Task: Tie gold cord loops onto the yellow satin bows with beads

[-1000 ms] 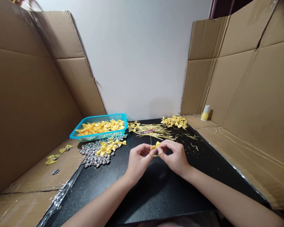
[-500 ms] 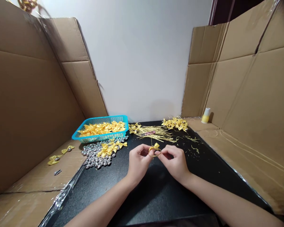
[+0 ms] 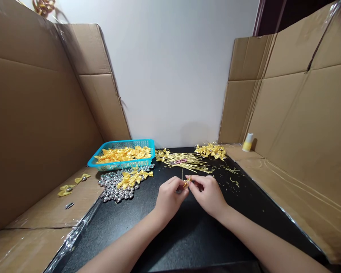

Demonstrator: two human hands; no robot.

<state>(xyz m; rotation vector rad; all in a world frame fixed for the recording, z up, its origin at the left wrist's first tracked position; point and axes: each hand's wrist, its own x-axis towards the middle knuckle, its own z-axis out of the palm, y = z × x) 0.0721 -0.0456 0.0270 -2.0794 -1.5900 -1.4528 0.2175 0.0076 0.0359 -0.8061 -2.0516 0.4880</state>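
Note:
Close together over the middle of the black table, my left hand [image 3: 170, 195] and my right hand [image 3: 207, 193] pinch a small yellow bow [image 3: 186, 182] with gold cord from both sides. Fingertips hide most of the bow, and the cord's loop hardly shows. One thin cord end sticks up above the left thumb and finger. Just beyond the hands lies a spread of gold cord lengths [image 3: 193, 161], with a pink-handled tool [image 3: 180, 161] resting on it.
At the back left stands a turquoise basket [image 3: 91, 164] of yellow bows. Silver beads [image 3: 113, 187] with several bows [image 3: 132, 178] on them lie before it. Bows with beads [image 3: 213, 151] are heaped back right, near a thread spool [image 3: 247, 142]. Cardboard walls [image 3: 295, 125] flank the table.
Both hands have drawn closer together. The round cord loop and the bow above it, plain to see before, are now mostly covered by my fingers. The view has shifted slightly.

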